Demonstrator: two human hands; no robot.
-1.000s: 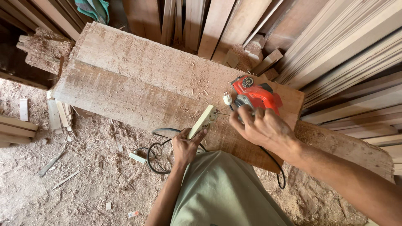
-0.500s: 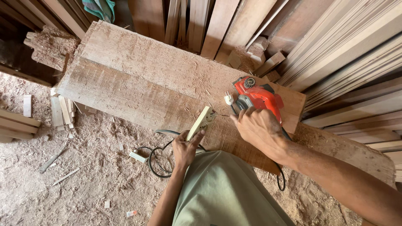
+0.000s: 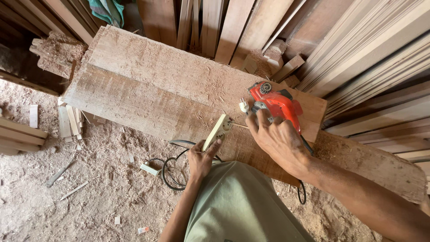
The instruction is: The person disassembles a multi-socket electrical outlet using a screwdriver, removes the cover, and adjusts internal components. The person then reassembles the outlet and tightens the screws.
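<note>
A long rough wooden beam (image 3: 148, 89) lies across the view, covered in shavings. My left hand (image 3: 201, 159) grips the near end of a pale power strip (image 3: 217, 131) that rests against the beam's front face. My right hand (image 3: 280, 141) lies over the rear of a red electric planer (image 3: 277, 104) standing on the beam's right end. Its fingertips pinch the planer's cord, whose white plug (image 3: 243, 106) sticks up just right of the strip. A black cable (image 3: 172, 172) loops on the floor below my left hand.
Planks (image 3: 380, 67) lean against the wall at the back and right. Offcuts (image 3: 69, 121) lie on the sawdust floor at left, with more boards (image 3: 18, 134) at the left edge. A green cloth (image 3: 107, 10) hangs at top. My knee in green trousers (image 3: 237, 206) fills the bottom centre.
My right hand has moved off the planer's side toward the power strip, bringing the white plug closer to it. My left hand still holds the strip.
</note>
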